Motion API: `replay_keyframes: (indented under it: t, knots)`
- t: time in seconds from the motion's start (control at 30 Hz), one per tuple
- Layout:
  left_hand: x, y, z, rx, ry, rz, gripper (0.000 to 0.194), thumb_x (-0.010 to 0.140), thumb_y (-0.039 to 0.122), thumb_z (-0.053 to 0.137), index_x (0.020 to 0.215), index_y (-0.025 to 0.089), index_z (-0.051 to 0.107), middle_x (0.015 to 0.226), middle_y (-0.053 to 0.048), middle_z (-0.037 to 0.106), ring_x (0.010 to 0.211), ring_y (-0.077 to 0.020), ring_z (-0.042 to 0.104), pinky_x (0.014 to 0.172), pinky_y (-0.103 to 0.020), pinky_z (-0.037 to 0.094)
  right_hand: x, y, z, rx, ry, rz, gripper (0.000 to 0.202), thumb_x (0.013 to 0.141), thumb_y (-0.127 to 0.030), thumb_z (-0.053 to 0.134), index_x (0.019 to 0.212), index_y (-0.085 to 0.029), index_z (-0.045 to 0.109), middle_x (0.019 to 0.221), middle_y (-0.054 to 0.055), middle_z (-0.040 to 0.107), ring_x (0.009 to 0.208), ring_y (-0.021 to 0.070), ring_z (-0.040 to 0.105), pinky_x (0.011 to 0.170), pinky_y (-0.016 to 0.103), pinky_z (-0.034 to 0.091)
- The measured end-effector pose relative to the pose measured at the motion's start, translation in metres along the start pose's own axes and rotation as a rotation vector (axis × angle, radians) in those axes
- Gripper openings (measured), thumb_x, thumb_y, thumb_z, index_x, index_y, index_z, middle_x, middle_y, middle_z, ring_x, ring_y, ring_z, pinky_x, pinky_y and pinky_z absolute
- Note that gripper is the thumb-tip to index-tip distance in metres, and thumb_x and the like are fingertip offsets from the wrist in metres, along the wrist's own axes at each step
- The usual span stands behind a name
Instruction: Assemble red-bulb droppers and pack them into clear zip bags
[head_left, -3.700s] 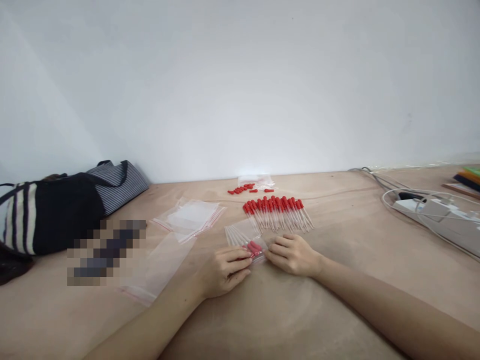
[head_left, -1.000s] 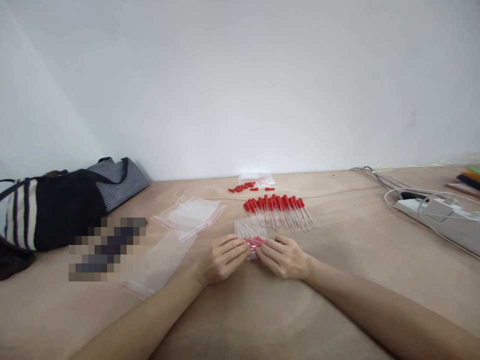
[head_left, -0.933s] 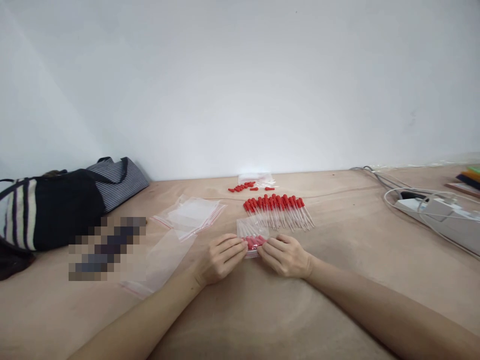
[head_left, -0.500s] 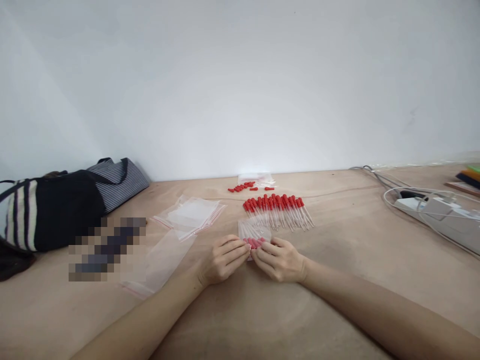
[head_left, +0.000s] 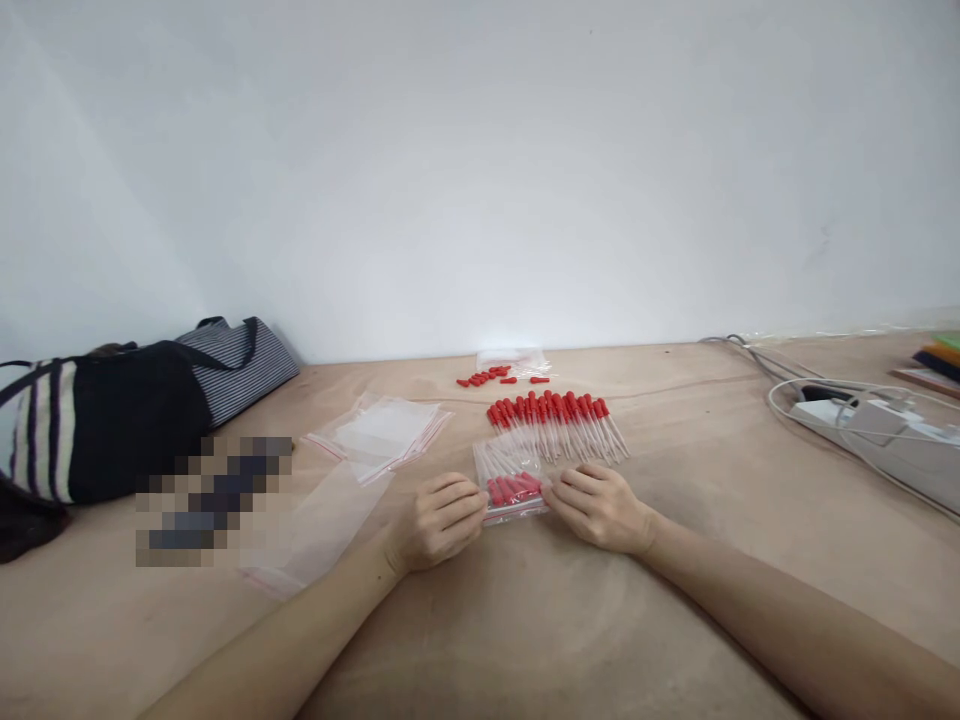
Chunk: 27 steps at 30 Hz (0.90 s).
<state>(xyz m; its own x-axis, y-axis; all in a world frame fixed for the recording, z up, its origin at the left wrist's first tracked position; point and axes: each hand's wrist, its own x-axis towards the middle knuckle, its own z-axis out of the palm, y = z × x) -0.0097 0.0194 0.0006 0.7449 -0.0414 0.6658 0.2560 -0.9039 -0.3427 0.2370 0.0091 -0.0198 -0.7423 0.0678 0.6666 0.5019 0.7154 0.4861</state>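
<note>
Surface (head_left: 480, 630): spans the lower frame. Left hand (head_left: 441, 520) and right hand (head_left: 600, 508), lower centre of the frame: each grip pinches one side edge of the zip bag (head_left: 517, 514) between them. Zip bag: likely light, limp and slippery; hold by its lower corners. Red-tipped droppers (head_left: 514, 489) inside: probably soft at the red ends.

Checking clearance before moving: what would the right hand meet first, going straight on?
Most likely the clear bag of red-topped droppers; the right hand seems to pinch its edge, depth unclear.
</note>
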Motion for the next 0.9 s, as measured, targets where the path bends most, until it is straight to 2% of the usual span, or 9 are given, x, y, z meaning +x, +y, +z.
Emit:
replay_keyframes:
  t: [0.2,0.27,0.37,0.43,0.53,0.6,0.73,0.83,0.9]
  knots:
    - [-0.001,0.002,0.001,-0.002,0.037,0.008,0.009,0.079,0.006,0.052,0.081,0.012,0.059,0.073,-0.004,0.068,0.073,-0.015,0.063,0.068,-0.03,0.053,0.003,-0.004,0.001,0.0,0.016,0.035,0.028,0.086,-0.011,0.035,0.075,-0.014,0.06,0.059,0.001,0.057,0.057,0.0104,0.047,0.051,0.026,0.033]
    - [0.0,0.003,0.0,-0.013,0.034,0.035,0.008,0.078,0.005,0.053,0.078,0.012,0.059,0.071,-0.004,0.067,0.072,-0.0155,0.063,0.066,-0.03,0.053,0.004,-0.005,0.002,0.008,-0.006,0.105,0.022,0.085,-0.014,0.039,0.085,-0.015,0.061,0.066,0.002,0.06,0.059,0.011,0.05,0.05,0.025,0.034]
    - [0.003,0.003,-0.002,-0.036,0.0,0.119,0.007,0.077,0.005,0.055,0.077,0.011,0.059,0.073,-0.005,0.068,0.072,-0.0154,0.063,0.068,-0.029,0.053,0.002,-0.005,0.004,0.105,-0.068,0.189,0.023,0.085,-0.016,0.042,0.101,-0.017,0.058,0.086,0.005,0.063,0.067,0.0109,0.056,0.054,0.023,0.042]
    - [0.004,0.002,-0.003,-0.054,-0.021,0.174,0.002,0.078,0.012,0.057,0.077,0.012,0.059,0.074,-0.005,0.068,0.072,-0.0142,0.063,0.071,-0.028,0.052,0.001,-0.005,0.007,0.227,-0.053,0.204,0.024,0.084,-0.013,0.04,0.101,-0.016,0.057,0.093,0.007,0.063,0.075,0.0105,0.059,0.061,0.022,0.047]
    - [0.005,0.002,-0.004,-0.09,-0.024,0.16,0.019,0.08,0.032,0.056,0.08,0.013,0.059,0.073,-0.005,0.068,0.071,-0.0148,0.062,0.07,-0.028,0.052,0.0,-0.007,0.009,0.387,-0.018,0.237,0.024,0.084,-0.008,0.036,0.096,-0.015,0.055,0.097,0.008,0.063,0.084,0.0098,0.06,0.067,0.02,0.051]
    - [0.004,0.002,-0.005,-0.104,-0.027,0.113,0.026,0.082,0.038,0.051,0.083,0.013,0.059,0.074,-0.006,0.068,0.073,-0.0167,0.062,0.068,-0.029,0.052,0.001,-0.011,0.008,0.464,-0.008,0.261,0.022,0.084,-0.008,0.035,0.093,-0.015,0.053,0.101,0.01,0.063,0.088,0.01,0.06,0.069,0.02,0.052]
    - [0.002,0.0,-0.006,-0.057,0.002,-0.036,0.017,0.083,0.025,0.045,0.086,0.015,0.058,0.074,-0.004,0.067,0.073,-0.0172,0.06,0.068,-0.032,0.049,0.005,-0.014,0.0,0.532,0.093,0.289,0.018,0.085,-0.009,0.033,0.092,-0.016,0.049,0.103,0.012,0.062,0.096,0.0133,0.059,0.074,0.025,0.053]
    - [0.001,-0.008,-0.007,0.106,0.071,-0.349,0.011,0.08,0.017,0.046,0.081,0.018,0.057,0.073,-0.003,0.065,0.073,-0.0171,0.059,0.069,-0.033,0.047,-0.006,-0.003,-0.005,0.444,0.156,0.394,0.021,0.086,-0.008,0.032,0.09,-0.021,0.047,0.107,0.01,0.061,0.096,0.016,0.059,0.073,0.029,0.054]
    - [-0.002,-0.016,-0.013,0.283,0.023,-0.584,0.009,0.078,0.019,0.048,0.076,0.018,0.057,0.075,-0.005,0.064,0.075,-0.0196,0.058,0.07,-0.034,0.046,-0.022,0.013,-0.008,0.298,0.169,0.481,0.021,0.085,-0.009,0.031,0.089,-0.023,0.047,0.107,0.009,0.06,0.094,0.0182,0.06,0.071,0.03,0.054]
